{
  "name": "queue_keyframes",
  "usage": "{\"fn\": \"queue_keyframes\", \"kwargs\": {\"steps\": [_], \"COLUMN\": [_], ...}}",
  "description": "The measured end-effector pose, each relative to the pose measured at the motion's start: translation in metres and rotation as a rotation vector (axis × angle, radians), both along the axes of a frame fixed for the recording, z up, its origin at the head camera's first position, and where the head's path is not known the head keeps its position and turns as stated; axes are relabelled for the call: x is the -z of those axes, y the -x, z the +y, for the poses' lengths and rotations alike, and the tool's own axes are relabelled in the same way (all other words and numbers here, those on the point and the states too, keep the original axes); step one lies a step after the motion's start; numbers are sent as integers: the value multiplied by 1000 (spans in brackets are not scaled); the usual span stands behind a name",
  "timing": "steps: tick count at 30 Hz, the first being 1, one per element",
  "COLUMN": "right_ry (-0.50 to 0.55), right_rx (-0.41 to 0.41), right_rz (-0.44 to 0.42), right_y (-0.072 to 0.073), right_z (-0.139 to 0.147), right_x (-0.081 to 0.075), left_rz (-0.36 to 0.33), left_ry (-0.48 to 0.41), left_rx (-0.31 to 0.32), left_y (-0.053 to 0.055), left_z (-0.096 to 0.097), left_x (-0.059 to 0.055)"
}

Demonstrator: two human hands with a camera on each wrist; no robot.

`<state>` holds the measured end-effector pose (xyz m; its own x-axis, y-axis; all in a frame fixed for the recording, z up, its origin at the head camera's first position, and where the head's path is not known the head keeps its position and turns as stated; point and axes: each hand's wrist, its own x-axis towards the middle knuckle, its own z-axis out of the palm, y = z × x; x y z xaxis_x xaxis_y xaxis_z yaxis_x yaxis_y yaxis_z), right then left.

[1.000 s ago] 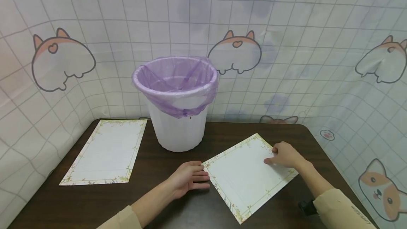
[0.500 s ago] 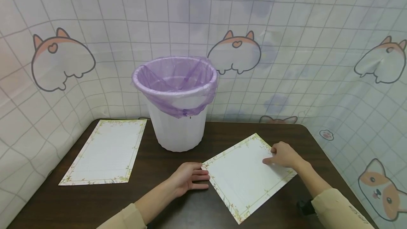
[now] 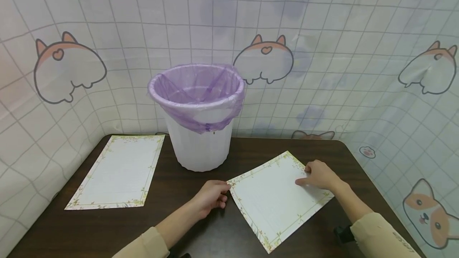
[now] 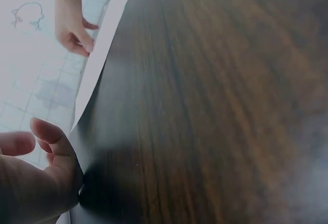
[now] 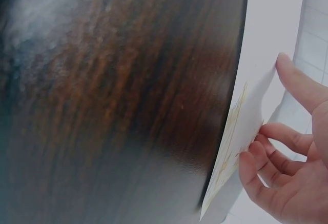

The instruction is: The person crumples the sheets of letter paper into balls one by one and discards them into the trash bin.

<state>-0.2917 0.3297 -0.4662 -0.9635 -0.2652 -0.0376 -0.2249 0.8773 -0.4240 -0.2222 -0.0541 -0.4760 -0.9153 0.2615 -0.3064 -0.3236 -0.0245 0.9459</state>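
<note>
A white sheet of paper (image 3: 274,206) with a printed leafy floral border lies slanted on the dark table. At its left corner is my left hand (image 3: 211,198), one digit over the corner and the other fingers curled below it. In the left wrist view those curled fingers (image 4: 48,129) are close by the paper's corner, and the contact is hidden. My right hand (image 3: 319,176) pinches the sheet's right edge. In the right wrist view its thumb (image 5: 294,78) presses on the paper, fingers bent at the edge, and the sheet buckles slightly between them.
A white waste bin (image 3: 201,146) lined with a purple bag (image 3: 208,122) stands upright at the table's back. Another bordered sheet of paper (image 3: 118,172) lies on the left of the dark wood table (image 3: 89,234). A checked, dog-printed curtain (image 3: 330,71) surrounds the table.
My left hand's fingers have curled in at the sheet's left corner, where they were stretched out before. My right hand and both sheets have hardly moved.
</note>
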Motion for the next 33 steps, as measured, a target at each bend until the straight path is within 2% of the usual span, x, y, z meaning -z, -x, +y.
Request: {"fn": "queue_keyframes", "kwargs": {"steps": [6,11,14,21,25,30,33], "right_ry": [-15,-25,-17,51,173,460,617], "right_rx": [-4,-7,-8,16,16,1,-44], "right_rz": [10,12,0,-31,-74,-206,-263], "right_y": [-1,-2,0,4,5,3,3], "right_z": [-2,-7,-7,2,6,6,8], "right_x": [-2,-5,-4,-2,-4,-6,-3], "left_rz": [97,169,228,316,350,351,342], "left_ry": [110,130,153,203,227,224,217], "left_rx": [43,87,82,44,35,27,11], "left_y": [-3,-3,-2,-3,-5,-6,-7], "left_z": [6,10,11,5,-3,-14,-21], "left_x": [-3,-1,0,-2,-6,-9,-8]}}
